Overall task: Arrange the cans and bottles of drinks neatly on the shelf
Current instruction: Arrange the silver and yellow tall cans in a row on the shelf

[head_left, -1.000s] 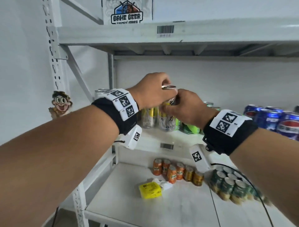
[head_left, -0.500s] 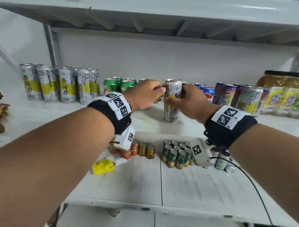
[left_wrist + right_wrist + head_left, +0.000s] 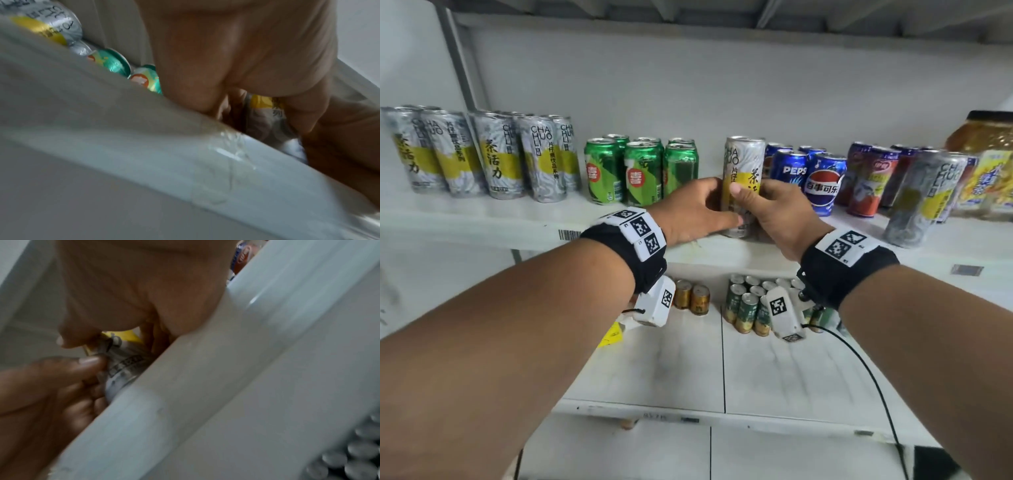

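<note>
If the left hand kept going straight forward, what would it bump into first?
The left hand already grips the tall silver-and-yellow can. Pushed on, it would probably meet the white back wall next, though depth is unclear.

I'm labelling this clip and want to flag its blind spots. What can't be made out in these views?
- Lower half of the silver-and-yellow can: head view, covered by the left hand and right hand.
- Whether that can's base touches the shelf: hidden by the fingers.
- Amber bottles: cut off by the right edge.
- Yellow packet on the lower shelf: mostly behind the left wrist camera.
- Can's small print: wrist views too blurred.
</note>
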Demonstrator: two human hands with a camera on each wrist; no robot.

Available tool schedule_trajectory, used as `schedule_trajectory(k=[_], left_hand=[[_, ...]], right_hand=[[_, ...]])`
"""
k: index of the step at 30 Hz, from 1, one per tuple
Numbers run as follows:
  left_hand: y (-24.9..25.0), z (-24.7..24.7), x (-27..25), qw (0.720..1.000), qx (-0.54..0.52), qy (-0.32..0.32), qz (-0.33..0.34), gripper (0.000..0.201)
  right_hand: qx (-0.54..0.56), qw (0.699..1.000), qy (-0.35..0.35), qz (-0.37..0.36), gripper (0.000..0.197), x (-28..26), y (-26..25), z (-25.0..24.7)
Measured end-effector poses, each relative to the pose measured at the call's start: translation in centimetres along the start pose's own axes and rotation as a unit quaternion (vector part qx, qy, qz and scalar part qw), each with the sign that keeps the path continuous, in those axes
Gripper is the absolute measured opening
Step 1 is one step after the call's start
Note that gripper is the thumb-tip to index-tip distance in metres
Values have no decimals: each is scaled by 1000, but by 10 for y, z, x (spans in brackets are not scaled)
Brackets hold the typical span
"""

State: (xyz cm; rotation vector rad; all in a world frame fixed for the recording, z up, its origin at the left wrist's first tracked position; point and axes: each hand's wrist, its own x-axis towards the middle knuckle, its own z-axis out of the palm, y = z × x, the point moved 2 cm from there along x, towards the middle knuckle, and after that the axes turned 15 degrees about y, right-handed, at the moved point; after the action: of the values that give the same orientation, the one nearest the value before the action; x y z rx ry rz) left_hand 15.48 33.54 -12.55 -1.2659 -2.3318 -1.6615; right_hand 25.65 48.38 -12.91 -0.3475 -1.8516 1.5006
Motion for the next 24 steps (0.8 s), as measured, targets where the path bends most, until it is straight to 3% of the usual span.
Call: schedule_trajectory(k=[6, 9, 12, 19, 24], left_hand=[[-21, -2, 6, 995, -100, -5, -12, 38], [-25, -5, 7, 993, -116, -9, -17, 35], [-24, -2, 7, 989, -146, -13, -26, 46], [-29, -1, 14, 989, -141, -3, -41, 45], [-27, 2, 15, 988, -152, 24, -30, 24]], right_hand=[[27, 999, -7, 38, 46, -3, 5, -9], [31, 999, 0, 36, 29, -6, 2, -7], [28, 999, 12, 36, 16, -8, -1, -5], [18, 998, 6, 52, 25, -6, -4, -4], [46, 997, 16, 58, 23, -5, -5, -3]])
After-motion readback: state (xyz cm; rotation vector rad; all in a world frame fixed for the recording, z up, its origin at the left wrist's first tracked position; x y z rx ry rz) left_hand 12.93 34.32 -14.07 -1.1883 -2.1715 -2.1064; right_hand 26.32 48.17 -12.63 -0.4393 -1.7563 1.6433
